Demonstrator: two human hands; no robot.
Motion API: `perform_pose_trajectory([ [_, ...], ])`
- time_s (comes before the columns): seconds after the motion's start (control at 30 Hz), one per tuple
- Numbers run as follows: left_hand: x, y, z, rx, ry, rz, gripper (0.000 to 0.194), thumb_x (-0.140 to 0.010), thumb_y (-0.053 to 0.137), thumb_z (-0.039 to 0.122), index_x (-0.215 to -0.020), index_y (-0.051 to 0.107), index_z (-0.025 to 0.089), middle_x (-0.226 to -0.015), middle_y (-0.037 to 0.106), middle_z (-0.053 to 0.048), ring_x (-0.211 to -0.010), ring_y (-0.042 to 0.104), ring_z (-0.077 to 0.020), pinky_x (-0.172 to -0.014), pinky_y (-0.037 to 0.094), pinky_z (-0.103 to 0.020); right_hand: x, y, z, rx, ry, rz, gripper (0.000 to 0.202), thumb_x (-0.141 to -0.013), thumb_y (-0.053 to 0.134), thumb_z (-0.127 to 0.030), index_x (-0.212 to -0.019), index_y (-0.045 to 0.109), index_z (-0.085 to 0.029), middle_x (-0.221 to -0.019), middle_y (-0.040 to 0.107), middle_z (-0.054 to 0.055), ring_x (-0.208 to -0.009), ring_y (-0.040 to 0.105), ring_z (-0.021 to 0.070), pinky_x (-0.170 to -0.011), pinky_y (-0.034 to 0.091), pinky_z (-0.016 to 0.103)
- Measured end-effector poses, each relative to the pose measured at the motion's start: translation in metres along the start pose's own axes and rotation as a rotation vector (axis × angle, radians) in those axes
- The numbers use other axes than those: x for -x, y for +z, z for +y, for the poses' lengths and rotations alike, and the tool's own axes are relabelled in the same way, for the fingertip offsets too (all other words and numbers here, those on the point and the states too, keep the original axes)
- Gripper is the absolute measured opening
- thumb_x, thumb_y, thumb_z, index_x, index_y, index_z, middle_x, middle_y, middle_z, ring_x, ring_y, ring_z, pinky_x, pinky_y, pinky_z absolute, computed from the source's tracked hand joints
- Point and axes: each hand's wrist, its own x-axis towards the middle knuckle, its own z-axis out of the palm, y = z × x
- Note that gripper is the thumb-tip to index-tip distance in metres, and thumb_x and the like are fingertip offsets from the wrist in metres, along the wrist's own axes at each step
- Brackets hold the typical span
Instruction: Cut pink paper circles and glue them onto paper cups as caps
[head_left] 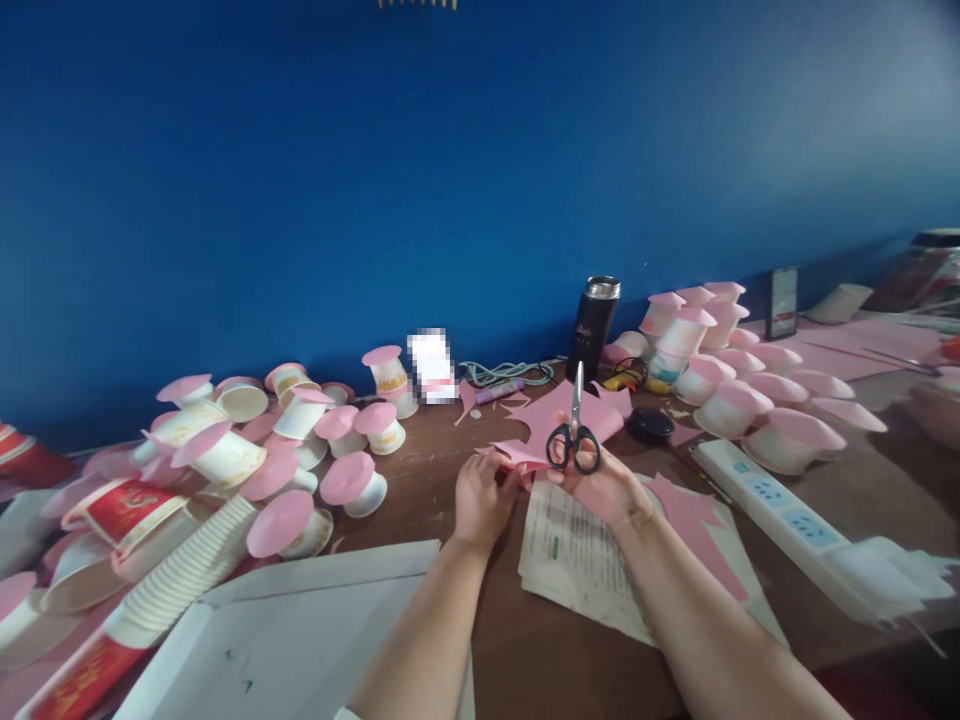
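Note:
My left hand (484,500) is closed on the near left edge of a cut pink paper sheet (559,415). To its right, my right hand (604,485) holds black-handled scissors (574,430), whose blades point away from me and look closed. The fingers of that hand sit around the handles, close to the paper's near edge. Below the hands lie printed sheets (574,550), partly covered by my right forearm. Another pink offcut (694,530) rests beside that forearm.
Paper cups with pink discs (349,480) crowd the left, with a cup stack (187,570) and a white box (315,620) nearer. More cups (731,400), a black bottle (592,325), a round black lid (651,423) and a power strip (780,520) are right. A person's hand shows far right.

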Motion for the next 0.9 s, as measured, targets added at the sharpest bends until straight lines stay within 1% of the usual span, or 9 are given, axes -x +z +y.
perform_pose_trajectory([
  [0.13,-0.009,-0.015,0.002,0.098,-0.302,0.149,0.025,-0.084,0.058,0.044,-0.077,0.061,0.02,-0.075,0.066,-0.001,-0.069,0.06,-0.0156,-0.065,0.043,-0.026,0.005,-0.003,0.001,0.024,0.024,-0.071,0.04,-0.064,0.072,-0.04,-0.101,0.063,-0.029,-0.082,0.053,0.001,-0.069,0.047,0.0159,-0.063,0.04,0.031],
  [0.23,-0.019,-0.032,0.008,0.122,-0.432,0.323,0.029,-0.082,0.059,0.047,-0.072,0.057,0.02,-0.068,0.063,0.0,-0.064,0.059,-0.0157,-0.062,0.043,-0.026,0.008,-0.005,0.0,0.015,0.034,-0.112,0.048,-0.061,0.075,-0.043,-0.105,0.063,-0.029,-0.08,0.053,0.001,-0.068,0.048,0.0161,-0.063,0.04,0.031],
  [0.33,-0.025,-0.049,0.012,0.141,-0.521,0.438,0.034,-0.084,0.053,0.052,-0.074,0.056,0.02,-0.067,0.063,-0.001,-0.062,0.058,-0.0163,-0.061,0.043,-0.027,0.009,-0.004,-0.002,0.038,0.039,-0.122,0.056,-0.059,0.077,-0.048,-0.11,0.061,-0.028,-0.078,0.053,0.001,-0.069,0.048,0.0165,-0.064,0.041,0.031],
  [0.47,-0.021,-0.066,0.008,0.1,-0.513,0.557,0.035,-0.083,0.053,0.053,-0.077,0.055,0.019,-0.075,0.064,-0.004,-0.068,0.06,-0.0182,-0.062,0.045,-0.029,0.009,0.001,-0.003,0.063,0.055,-0.113,0.058,-0.063,0.074,-0.054,-0.112,0.059,-0.028,-0.076,0.053,0.001,-0.067,0.049,0.0163,-0.065,0.043,0.031],
  [0.57,-0.005,-0.072,-0.002,0.084,-0.516,0.502,0.03,-0.081,0.056,0.048,-0.082,0.054,0.018,-0.073,0.065,-0.004,-0.064,0.062,-0.0185,-0.06,0.045,-0.029,0.008,0.004,-0.004,0.051,0.06,-0.104,0.057,-0.063,0.075,-0.052,-0.111,0.058,-0.027,-0.076,0.054,0.001,-0.066,0.049,0.0157,-0.064,0.043,0.031],
  [0.67,0.014,-0.078,-0.014,0.064,-0.671,0.374,0.024,-0.08,0.056,0.039,-0.089,0.054,0.018,-0.061,0.063,-0.001,-0.053,0.061,-0.0184,-0.055,0.044,-0.029,0.007,0.004,-0.004,0.039,0.052,-0.114,0.054,-0.065,0.073,-0.053,-0.109,0.058,-0.025,-0.077,0.057,0.003,-0.066,0.05,0.0162,-0.056,0.04,0.027],
  [0.73,0.025,-0.082,-0.019,0.034,-0.775,0.33,0.024,-0.078,0.055,0.033,-0.095,0.054,0.017,-0.057,0.062,0.001,-0.052,0.062,-0.019,-0.055,0.044,-0.029,0.006,0.003,-0.003,0.025,0.053,-0.14,0.052,-0.067,0.073,-0.051,-0.11,0.059,-0.024,-0.079,0.06,0.005,-0.068,0.052,0.0166,-0.05,0.036,0.023],
  [0.8,0.031,-0.086,-0.018,0.029,-0.82,0.267,0.025,-0.077,0.055,0.03,-0.099,0.054,0.017,-0.055,0.061,0.002,-0.053,0.063,-0.0191,-0.056,0.045,-0.028,0.005,0.002,-0.001,0.004,0.064,-0.172,0.048,-0.07,0.073,-0.046,-0.111,0.06,-0.023,-0.082,0.063,0.006,-0.071,0.055,0.0164,-0.048,0.035,0.022],
  [0.9,0.031,-0.089,-0.01,0.142,-0.816,0.16,0.024,-0.078,0.052,0.028,-0.1,0.054,0.018,-0.05,0.059,0.005,-0.048,0.061,-0.0171,-0.05,0.044,-0.025,0.003,0.003,0.001,-0.012,0.086,-0.198,0.041,-0.076,0.07,-0.037,-0.114,0.061,-0.023,-0.089,0.066,0.007,-0.078,0.058,0.0161,-0.05,0.036,0.02],
])
